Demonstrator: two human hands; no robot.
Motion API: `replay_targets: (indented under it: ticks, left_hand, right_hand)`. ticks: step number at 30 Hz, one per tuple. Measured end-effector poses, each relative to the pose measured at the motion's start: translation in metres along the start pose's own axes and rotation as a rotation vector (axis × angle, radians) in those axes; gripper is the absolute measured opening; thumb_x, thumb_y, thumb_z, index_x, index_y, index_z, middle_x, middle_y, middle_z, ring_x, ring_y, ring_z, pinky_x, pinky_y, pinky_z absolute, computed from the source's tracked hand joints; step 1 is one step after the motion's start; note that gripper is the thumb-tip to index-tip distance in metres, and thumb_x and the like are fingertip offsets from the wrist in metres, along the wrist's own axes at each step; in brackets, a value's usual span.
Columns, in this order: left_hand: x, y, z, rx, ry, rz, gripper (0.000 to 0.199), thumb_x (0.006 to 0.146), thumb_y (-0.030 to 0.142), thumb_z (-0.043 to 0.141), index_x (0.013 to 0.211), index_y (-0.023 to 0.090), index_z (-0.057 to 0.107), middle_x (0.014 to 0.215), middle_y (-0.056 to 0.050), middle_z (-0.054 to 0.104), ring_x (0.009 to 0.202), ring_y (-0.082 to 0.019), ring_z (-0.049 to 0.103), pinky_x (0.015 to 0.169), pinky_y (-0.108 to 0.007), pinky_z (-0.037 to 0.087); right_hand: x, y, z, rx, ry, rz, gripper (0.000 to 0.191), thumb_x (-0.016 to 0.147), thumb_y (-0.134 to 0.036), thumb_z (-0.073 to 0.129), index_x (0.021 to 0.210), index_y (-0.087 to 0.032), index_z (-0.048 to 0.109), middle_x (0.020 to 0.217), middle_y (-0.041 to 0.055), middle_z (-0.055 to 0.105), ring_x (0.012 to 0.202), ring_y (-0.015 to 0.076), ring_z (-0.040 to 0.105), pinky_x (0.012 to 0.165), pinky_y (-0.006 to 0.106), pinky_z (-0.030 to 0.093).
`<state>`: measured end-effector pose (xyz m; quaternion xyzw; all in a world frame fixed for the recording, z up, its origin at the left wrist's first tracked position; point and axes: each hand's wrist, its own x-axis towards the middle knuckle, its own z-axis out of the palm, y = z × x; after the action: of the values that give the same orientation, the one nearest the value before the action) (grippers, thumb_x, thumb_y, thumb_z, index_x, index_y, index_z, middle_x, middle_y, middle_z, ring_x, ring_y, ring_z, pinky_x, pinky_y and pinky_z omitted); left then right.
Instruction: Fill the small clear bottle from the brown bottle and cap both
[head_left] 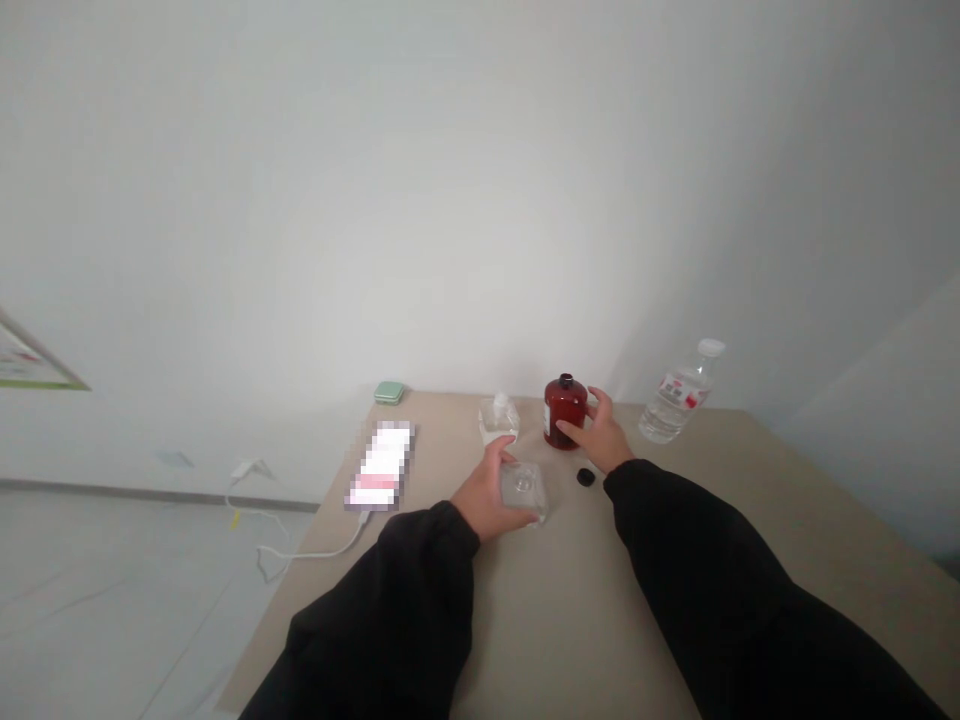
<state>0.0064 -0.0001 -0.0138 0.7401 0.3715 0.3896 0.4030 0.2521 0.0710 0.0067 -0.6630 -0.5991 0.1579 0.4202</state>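
My left hand (491, 492) is closed around a clear square bottle (526, 490) near the middle of the table, with thumb and fingers on opposite sides. To its right and farther back, a red-brown bottle (566, 415) stands upright with no cap on its neck. My right hand (600, 432) grips that bottle from the right side. A small black cap (586, 477) lies on the table just below my right hand. Behind my left hand stands another clear container (499, 418) with a whitish top.
A large clear water bottle (676, 400) with a white cap stands at the back right of the table (562, 620). At the left edge lies a phone (382, 467) with a white cable (322, 554). A green case (389, 392) sits at the back left corner, near the wall.
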Motion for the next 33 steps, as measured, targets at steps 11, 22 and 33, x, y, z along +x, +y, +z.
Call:
replay_targets:
  ticks: [11, 22, 33]
  left_hand:
    - [-0.001, -0.007, 0.002, -0.04, -0.032, 0.004, 0.108, 0.057, 0.027, 0.086, 0.14, 0.027, 0.017, 0.114, -0.004, 0.047, 0.099, -0.022, 0.054, 0.094, -0.044, 0.042]
    - [-0.001, -0.011, 0.004, -0.038, -0.06, -0.01, 0.106, 0.059, 0.027, 0.083, 0.139, 0.029, 0.013, 0.118, -0.006, 0.044, 0.105, -0.024, 0.052, 0.096, -0.045, 0.04]
    - [-0.002, -0.01, 0.004, -0.048, -0.061, -0.037, 0.107, 0.059, 0.026, 0.082, 0.14, 0.03, 0.012, 0.118, -0.006, 0.043, 0.104, -0.024, 0.052, 0.094, -0.045, 0.041]
  right_hand:
    - [-0.02, -0.001, -0.01, -0.187, 0.093, -0.035, 0.099, 0.073, -0.05, 0.069, 0.151, -0.016, 0.019, 0.146, 0.0222, 0.046, 0.133, 0.0378, 0.044, 0.108, 0.062, 0.025]
    - [-0.052, 0.003, -0.053, -0.499, -0.172, -0.227, 0.022, 0.084, -0.026, 0.048, 0.091, -0.021, 0.069, 0.079, 0.0043, 0.07, 0.068, 0.019, 0.06, 0.062, 0.029, 0.04]
    - [-0.043, 0.01, -0.052, -0.707, -0.358, -0.103, 0.039, 0.086, -0.017, 0.044, 0.116, -0.028, 0.067, 0.115, 0.0075, 0.072, 0.099, 0.0269, 0.067, 0.077, 0.035, 0.045]
